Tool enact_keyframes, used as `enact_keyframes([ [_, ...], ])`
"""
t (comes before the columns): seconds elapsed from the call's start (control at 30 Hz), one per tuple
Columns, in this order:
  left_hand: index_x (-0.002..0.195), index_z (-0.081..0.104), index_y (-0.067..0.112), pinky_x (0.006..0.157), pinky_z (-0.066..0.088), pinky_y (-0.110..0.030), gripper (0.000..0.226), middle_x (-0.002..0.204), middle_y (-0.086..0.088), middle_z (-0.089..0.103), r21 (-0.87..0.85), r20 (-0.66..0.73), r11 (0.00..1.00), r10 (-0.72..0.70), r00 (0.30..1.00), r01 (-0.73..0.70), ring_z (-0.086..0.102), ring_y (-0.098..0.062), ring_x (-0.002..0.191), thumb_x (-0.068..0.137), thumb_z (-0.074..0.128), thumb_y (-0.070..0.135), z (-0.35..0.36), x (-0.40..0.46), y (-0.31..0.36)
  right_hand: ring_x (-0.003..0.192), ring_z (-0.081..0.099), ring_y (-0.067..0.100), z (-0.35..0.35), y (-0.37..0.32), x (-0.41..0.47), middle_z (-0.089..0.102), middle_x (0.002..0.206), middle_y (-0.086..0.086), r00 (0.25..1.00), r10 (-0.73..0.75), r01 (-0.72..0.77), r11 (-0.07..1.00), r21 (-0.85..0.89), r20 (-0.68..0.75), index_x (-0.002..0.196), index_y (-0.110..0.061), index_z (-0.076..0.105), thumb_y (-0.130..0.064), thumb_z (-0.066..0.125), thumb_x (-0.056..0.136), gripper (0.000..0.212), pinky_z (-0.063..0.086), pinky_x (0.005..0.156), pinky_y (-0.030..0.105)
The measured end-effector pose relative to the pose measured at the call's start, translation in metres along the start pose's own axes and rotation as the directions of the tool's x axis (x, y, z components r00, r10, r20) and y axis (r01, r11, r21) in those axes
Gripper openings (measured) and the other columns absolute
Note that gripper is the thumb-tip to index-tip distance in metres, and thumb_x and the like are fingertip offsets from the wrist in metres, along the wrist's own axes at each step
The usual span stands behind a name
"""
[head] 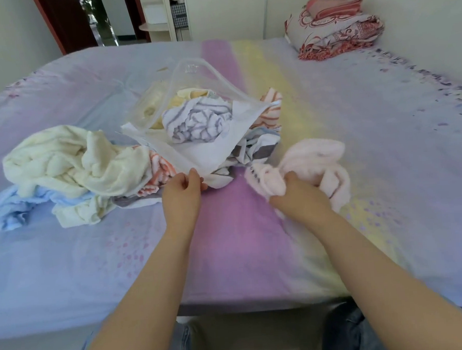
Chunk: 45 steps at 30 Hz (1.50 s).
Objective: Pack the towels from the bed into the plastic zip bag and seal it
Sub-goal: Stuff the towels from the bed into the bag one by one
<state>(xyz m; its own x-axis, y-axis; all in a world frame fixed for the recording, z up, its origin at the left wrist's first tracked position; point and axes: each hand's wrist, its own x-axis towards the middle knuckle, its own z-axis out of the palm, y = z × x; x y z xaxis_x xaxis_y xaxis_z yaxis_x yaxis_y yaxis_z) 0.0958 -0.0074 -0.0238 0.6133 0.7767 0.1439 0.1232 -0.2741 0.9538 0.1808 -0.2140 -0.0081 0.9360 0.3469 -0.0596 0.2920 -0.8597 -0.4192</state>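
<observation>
The bed (255, 241) spreads under both my hands, its pastel sheet carrying everything. Beyond my left hand (183, 194) sits the plastic zip bag (194, 117), mouth gaping toward me with a striped towel and a yellow one already inside. I pinch its near lip between thumb and fingers, I judge to keep the mouth open for loading. Left of that hand lies the cream towel (69, 160) heaped over a blue towel (7, 210), still unpacked. My right hand (296, 195) is curled tight into the pink towel (310, 162), bunching it just right of the bag, ready to stuff in.
</observation>
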Motion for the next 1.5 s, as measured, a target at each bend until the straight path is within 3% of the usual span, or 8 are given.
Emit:
enact_keyframes([
  [0.17,0.062,0.062,0.017,0.081,0.055,-0.045,0.039,0.069,0.003,0.071,-0.011,-0.002,1.0,0.001,1.0,-0.001,0.068,-0.024,0.077,0.096,0.049,0.03,-0.006,-0.015,-0.001,0.119,0.048,0.028,0.003,-0.029,-0.049,0.053,0.13,0.001,0.957,-0.265,0.24,0.953,-0.186,-0.12,0.125,-0.035,0.043,-0.061,0.054,0.075,0.057,0.037,0.092,0.043],
  [0.33,0.072,0.065,0.003,0.082,0.054,-0.047,0.039,0.066,0.004,0.071,0.008,0.033,0.999,-0.036,0.999,0.036,0.068,-0.024,0.078,0.095,0.049,0.03,-0.014,-0.019,0.002,0.147,-0.008,0.038,0.005,0.012,-0.001,-0.035,0.154,-0.004,0.978,0.039,-0.022,0.996,-0.089,0.206,0.148,-0.043,-0.009,-0.081,0.065,0.055,0.124,0.01,0.115,0.06],
  [0.43,0.069,0.066,0.009,0.082,0.054,-0.045,0.037,0.067,0.002,0.072,-0.011,0.066,0.998,-0.062,0.996,0.063,0.068,-0.025,0.079,0.095,0.05,0.029,-0.015,-0.02,0.006,0.145,0.018,0.035,0.005,0.013,0.025,-0.017,0.16,0.006,0.93,0.108,-0.117,0.993,0.005,0.351,0.149,-0.032,-0.019,-0.068,0.075,0.057,0.136,0.03,0.112,0.046],
  [0.6,0.067,0.064,0.01,0.073,0.05,-0.037,0.036,0.067,0.002,0.07,-0.043,0.065,0.995,-0.089,0.994,0.092,0.062,-0.02,0.071,0.095,0.05,0.028,-0.017,-0.021,0.01,0.11,0.055,0.026,0.011,-0.004,0.03,0.053,0.126,0.01,0.936,0.044,-0.067,0.996,0.054,0.349,0.13,-0.006,0.041,-0.039,0.072,0.073,0.072,0.049,0.091,0.039],
  [0.83,0.071,0.044,0.002,0.056,0.031,-0.03,0.039,0.063,-0.002,0.042,0.04,0.103,0.998,-0.056,0.993,0.052,0.038,-0.016,0.06,0.098,0.048,0.031,-0.024,-0.018,0.002,0.113,0.06,0.016,0.0,0.023,-0.041,0.064,0.116,-0.006,0.948,-0.267,0.092,0.754,0.651,0.174,0.115,-0.032,0.055,-0.017,0.068,0.066,0.052,0.05,0.09,0.036],
  [1.17,0.071,0.053,0.015,0.056,0.037,-0.012,0.025,0.08,-0.003,0.055,0.16,0.208,0.976,-0.177,0.962,0.145,0.045,-0.011,0.07,0.096,0.054,0.018,-0.034,-0.015,-0.015,0.114,0.062,0.011,-0.077,-0.122,-0.036,0.064,0.124,0.0,0.842,-0.539,0.363,0.555,0.748,-0.009,0.131,-0.015,0.049,-0.008,0.073,0.077,0.06,0.051,0.091,0.029],
  [1.3,0.089,0.06,0.014,0.073,0.041,-0.03,0.016,0.085,0.003,0.054,0.048,0.187,0.996,-0.087,0.979,0.08,0.048,-0.017,0.085,0.099,0.048,0.014,-0.043,-0.021,-0.004,0.116,0.052,0.028,-0.05,-0.173,0.012,0.048,0.132,0.009,0.885,-0.465,0.464,0.885,-0.038,-0.013,0.14,-0.017,0.032,-0.025,0.063,0.082,0.067,0.041,0.08,0.034],
  [1.5,0.082,0.052,0.001,0.061,0.035,-0.032,0.032,0.069,-0.001,0.051,-0.03,0.183,0.99,-0.132,0.974,0.139,0.041,-0.016,0.065,0.096,0.044,0.029,-0.05,-0.03,-0.008,0.127,0.044,0.032,-0.009,-0.178,0.05,0.043,0.137,0.013,0.991,-0.043,0.115,0.764,-0.635,0.127,0.142,-0.012,0.031,-0.021,0.059,0.087,0.062,0.042,0.095,0.04],
])
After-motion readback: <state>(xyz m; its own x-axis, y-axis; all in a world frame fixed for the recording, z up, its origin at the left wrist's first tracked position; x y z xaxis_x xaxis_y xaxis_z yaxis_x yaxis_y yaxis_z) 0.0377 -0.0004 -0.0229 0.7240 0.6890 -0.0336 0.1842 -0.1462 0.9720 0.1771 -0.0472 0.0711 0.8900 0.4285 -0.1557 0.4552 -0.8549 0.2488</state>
